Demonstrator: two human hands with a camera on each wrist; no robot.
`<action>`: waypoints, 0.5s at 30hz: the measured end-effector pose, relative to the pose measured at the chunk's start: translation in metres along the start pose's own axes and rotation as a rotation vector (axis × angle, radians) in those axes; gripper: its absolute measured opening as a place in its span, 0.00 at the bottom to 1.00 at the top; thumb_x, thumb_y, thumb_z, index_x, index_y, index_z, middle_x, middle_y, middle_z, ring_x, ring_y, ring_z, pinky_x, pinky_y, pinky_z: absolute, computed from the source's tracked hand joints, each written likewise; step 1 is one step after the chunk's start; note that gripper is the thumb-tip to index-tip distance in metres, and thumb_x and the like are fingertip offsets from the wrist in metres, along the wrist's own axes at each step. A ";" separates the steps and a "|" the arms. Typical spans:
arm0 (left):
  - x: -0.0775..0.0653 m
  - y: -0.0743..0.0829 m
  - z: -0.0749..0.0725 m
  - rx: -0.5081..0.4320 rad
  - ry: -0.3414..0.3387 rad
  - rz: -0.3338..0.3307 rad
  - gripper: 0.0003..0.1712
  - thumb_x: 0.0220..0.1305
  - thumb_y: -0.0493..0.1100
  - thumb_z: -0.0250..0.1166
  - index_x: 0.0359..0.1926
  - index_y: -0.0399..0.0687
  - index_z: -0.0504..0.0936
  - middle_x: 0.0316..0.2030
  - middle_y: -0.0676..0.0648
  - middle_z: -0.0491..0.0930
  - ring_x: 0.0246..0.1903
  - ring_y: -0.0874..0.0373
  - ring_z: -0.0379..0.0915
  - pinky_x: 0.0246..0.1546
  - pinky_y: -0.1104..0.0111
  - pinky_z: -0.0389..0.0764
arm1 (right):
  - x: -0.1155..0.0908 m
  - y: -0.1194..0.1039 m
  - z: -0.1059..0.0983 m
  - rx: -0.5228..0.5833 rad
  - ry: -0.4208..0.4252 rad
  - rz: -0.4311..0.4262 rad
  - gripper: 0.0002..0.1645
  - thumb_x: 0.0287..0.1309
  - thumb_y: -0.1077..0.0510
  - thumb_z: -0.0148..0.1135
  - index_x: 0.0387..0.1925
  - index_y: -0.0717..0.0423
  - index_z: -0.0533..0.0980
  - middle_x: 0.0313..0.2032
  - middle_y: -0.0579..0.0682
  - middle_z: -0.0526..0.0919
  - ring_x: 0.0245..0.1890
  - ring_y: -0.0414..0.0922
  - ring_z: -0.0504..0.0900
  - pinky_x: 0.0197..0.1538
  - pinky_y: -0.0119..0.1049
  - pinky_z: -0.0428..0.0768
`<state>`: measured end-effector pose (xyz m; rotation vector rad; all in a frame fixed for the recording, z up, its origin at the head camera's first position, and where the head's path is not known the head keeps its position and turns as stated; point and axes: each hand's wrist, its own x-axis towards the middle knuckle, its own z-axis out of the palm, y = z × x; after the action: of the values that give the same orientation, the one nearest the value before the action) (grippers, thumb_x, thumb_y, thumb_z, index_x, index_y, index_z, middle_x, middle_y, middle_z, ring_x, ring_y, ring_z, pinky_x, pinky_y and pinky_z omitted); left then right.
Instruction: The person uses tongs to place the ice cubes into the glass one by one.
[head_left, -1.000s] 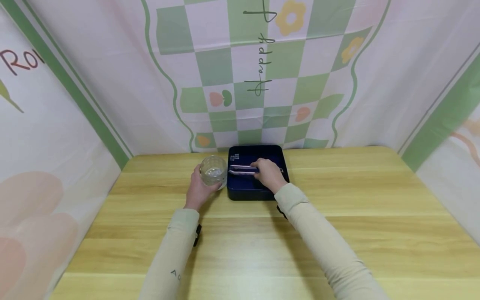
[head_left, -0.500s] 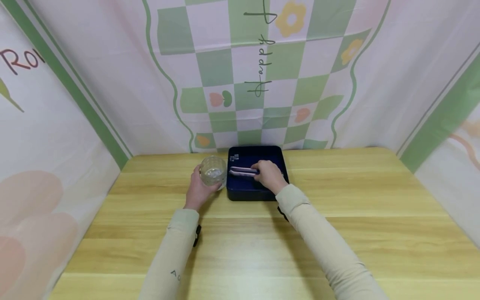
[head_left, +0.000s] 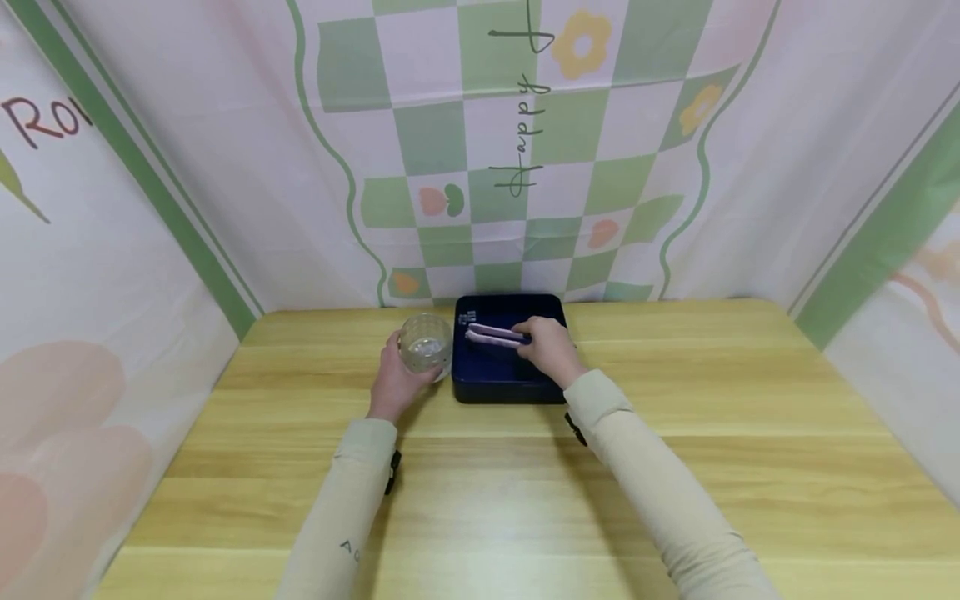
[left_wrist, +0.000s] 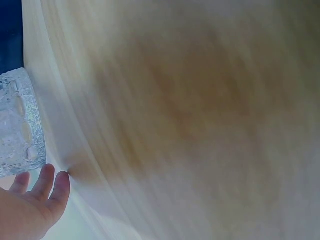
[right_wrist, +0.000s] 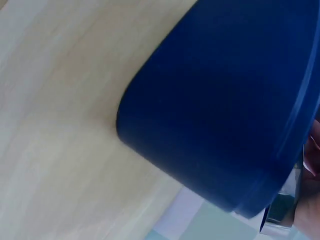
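Observation:
A clear textured drinking glass stands on the table just left of a dark blue square box. My left hand grips it from the near side, thumb to the right and fingers to the left; the left wrist view shows its cut pattern above my fingers. Over the box, my right hand holds tongs with pale pinkish arms pointing left. Their tips are slightly apart, close to several small whitish pieces in the box's back left corner. In the right wrist view, the box wall hides most of this hand.
The box sits at the back of a wooden table, near a checkered green and white cloth backdrop. More printed cloth hangs on the left and right.
The tong arms have drawn closer together than a second ago. My right hand and the tongs have shifted slightly right, the tips toward the back left corner. The left hand keeps holding the glass.

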<state>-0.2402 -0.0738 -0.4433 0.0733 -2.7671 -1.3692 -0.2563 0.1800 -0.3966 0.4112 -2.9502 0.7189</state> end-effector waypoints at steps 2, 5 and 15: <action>0.000 0.000 0.000 0.000 0.001 -0.003 0.55 0.48 0.49 0.74 0.72 0.45 0.51 0.66 0.36 0.62 0.66 0.41 0.61 0.65 0.44 0.67 | 0.000 0.002 -0.001 0.010 0.018 -0.004 0.19 0.55 0.64 0.62 0.50 0.62 0.80 0.46 0.62 0.83 0.33 0.51 0.79 0.35 0.40 0.75; 0.000 -0.002 0.001 0.006 0.003 0.003 0.55 0.48 0.49 0.74 0.71 0.45 0.51 0.66 0.36 0.62 0.66 0.41 0.61 0.65 0.45 0.67 | 0.000 0.004 -0.004 0.017 0.048 -0.018 0.19 0.54 0.65 0.63 0.50 0.63 0.80 0.47 0.63 0.83 0.37 0.52 0.80 0.40 0.42 0.77; 0.000 -0.002 0.000 0.004 0.002 0.009 0.55 0.49 0.48 0.74 0.71 0.44 0.51 0.66 0.35 0.62 0.66 0.41 0.61 0.65 0.45 0.67 | -0.002 -0.001 -0.019 0.028 0.111 -0.038 0.20 0.53 0.65 0.64 0.50 0.63 0.80 0.48 0.63 0.83 0.47 0.58 0.81 0.50 0.50 0.80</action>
<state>-0.2405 -0.0749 -0.4447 0.0622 -2.7656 -1.3606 -0.2540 0.1883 -0.3795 0.4148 -2.8239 0.7541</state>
